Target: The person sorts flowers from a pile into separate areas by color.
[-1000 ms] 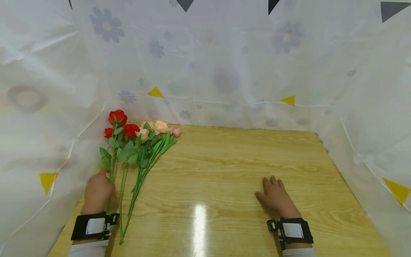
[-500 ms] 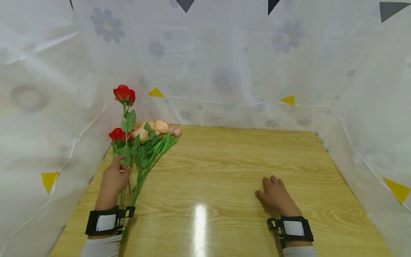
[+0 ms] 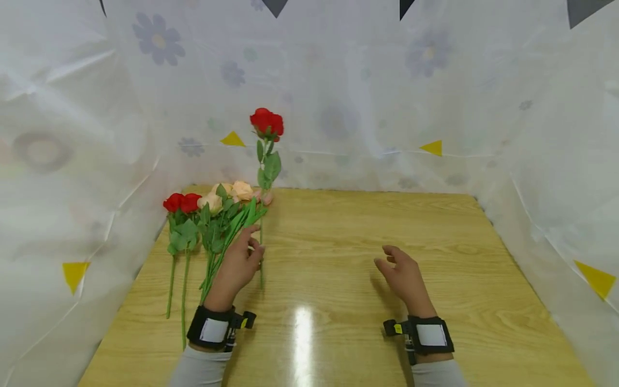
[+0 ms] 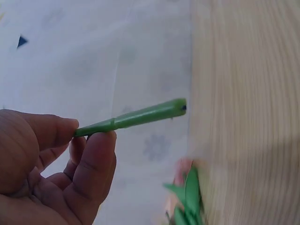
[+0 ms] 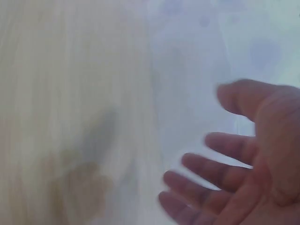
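My left hand point(image 3: 238, 267) pinches the green stem of a red rose point(image 3: 267, 122), held upright above the table in front of the pale curtain. In the left wrist view the thumb and a finger grip the stem point(image 4: 150, 115), and its cut lower end points out past them. To the right, my right hand point(image 3: 402, 274) is raised over the table with relaxed, spread fingers. Nothing lies between its thumb and fingers in the right wrist view, where the hand point(image 5: 239, 154) shows at the lower right.
Two red roses point(image 3: 181, 202) lie at the table's left side. Beside them rest peach roses point(image 3: 240, 190) and pink tulips point(image 3: 267, 198) with long green stems. A whitish flower-printed curtain point(image 3: 333, 80) with yellow pennants encloses the wooden table point(image 3: 338, 231) at the back and sides.
The left hand has lifted one red rose off the left of the pile and carried it rightward. The right hand has risen from the tabletop and shifted slightly left.
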### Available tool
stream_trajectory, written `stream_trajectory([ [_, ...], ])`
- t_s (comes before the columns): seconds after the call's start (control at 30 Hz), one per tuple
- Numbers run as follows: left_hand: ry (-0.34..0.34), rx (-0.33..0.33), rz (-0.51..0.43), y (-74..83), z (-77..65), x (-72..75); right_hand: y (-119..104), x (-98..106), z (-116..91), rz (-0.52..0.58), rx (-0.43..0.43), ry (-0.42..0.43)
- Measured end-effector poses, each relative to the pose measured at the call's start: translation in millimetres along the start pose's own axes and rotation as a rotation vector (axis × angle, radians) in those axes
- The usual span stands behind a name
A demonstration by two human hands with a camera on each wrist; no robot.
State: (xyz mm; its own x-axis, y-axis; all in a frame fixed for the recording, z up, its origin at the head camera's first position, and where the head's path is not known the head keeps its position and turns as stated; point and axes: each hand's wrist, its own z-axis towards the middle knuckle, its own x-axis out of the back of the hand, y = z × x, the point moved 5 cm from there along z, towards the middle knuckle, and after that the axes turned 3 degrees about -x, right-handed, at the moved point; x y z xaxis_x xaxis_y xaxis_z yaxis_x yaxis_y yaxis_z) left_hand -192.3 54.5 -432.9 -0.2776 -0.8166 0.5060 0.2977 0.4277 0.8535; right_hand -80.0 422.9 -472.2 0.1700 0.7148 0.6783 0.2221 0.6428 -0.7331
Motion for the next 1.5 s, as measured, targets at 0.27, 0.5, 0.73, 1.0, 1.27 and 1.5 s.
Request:
stream_trajectory([
  [0.27, -0.053, -0.120, -0.076, 35.5, 6.2, -64.3, -44, -9, 6, 0.331, 0.036, 0.084],
  [0.5, -0.129, -0.226, -0.016, 62.2, 4.1, -112.9, -81, -22, 13, 0.572, 0.004, 0.032],
  [0.73, -0.177, -0.255, 0.037, 62.2, -2.3, -142.9, -88, -46, 21, 0.646, 0.004, 0.021],
  [1.0, -0.135, -0.243, 0.060, 64.3, -8.5, -148.3, -92, -47, 15, 0.625, 0.006, 0.100],
  [1.27, -0.137, -0.229, 0.064, 61.3, -8.7, -156.4, -88, -44, 11, 0.588, -0.018, 0.109],
  [1.5, -0.130, -0.218, 0.079, 54.9, -11.3, -155.2, -77, -41, 9, 0.554, -0.048, 0.090],
])
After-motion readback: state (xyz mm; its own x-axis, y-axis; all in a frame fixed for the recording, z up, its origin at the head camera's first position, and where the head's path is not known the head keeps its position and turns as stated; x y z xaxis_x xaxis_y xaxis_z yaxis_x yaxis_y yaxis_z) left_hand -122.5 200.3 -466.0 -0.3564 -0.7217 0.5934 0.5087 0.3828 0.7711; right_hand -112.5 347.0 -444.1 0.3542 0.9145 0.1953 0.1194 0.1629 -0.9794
